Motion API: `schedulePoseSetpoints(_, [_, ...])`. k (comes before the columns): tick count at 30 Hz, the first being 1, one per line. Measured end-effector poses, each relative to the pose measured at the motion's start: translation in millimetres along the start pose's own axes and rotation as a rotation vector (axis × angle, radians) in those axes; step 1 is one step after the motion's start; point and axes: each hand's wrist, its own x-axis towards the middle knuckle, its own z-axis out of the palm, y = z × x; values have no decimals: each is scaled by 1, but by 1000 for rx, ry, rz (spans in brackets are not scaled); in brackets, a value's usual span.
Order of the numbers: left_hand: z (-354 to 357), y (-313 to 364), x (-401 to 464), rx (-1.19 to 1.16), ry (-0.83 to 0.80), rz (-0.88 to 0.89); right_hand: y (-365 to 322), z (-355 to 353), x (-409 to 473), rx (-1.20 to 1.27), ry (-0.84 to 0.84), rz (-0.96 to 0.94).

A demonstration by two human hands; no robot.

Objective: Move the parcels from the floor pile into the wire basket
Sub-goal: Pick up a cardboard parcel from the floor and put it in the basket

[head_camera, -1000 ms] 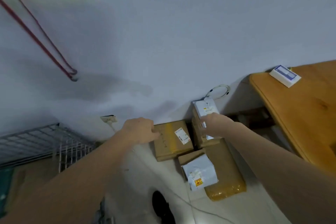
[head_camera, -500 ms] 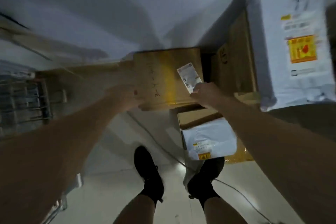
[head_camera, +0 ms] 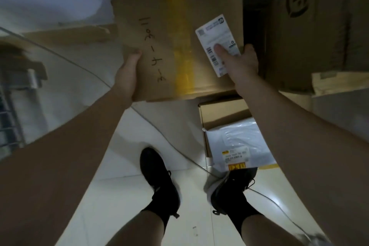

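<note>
A taped cardboard parcel (head_camera: 175,46) is gripped at both sides above the pale tiled floor (head_camera: 119,195): the left hand (head_camera: 127,72) is wrapped round its left edge, thumb on top, while the right hand (head_camera: 240,64) clasps the right edge, its thumb pressed on the white shipping label (head_camera: 216,40). Black handwriting is seen beside a yellow tape strip (the characters cannot be read). A white poly mailer (head_camera: 239,142) is seen lying on a flat carton (head_camera: 221,113) near the right shoe (head_camera: 231,189), a larger printed box (head_camera: 311,26) at far right. The wire basket (head_camera: 10,114) is glimpsed at the left edge, well apart from the parcel. A thin cable (head_camera: 169,146) is trailed across the tiles.
</note>
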Motion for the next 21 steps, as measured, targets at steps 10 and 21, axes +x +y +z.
schedulePoseSetpoints(10, [-144, 143, -326, 5, 65, -52, -152, -89, -290, 20, -257, -53])
schedulePoseSetpoints(21, [-247, 210, -665, -36, 115, 252, -300, -210, -554, -127, -539, -406])
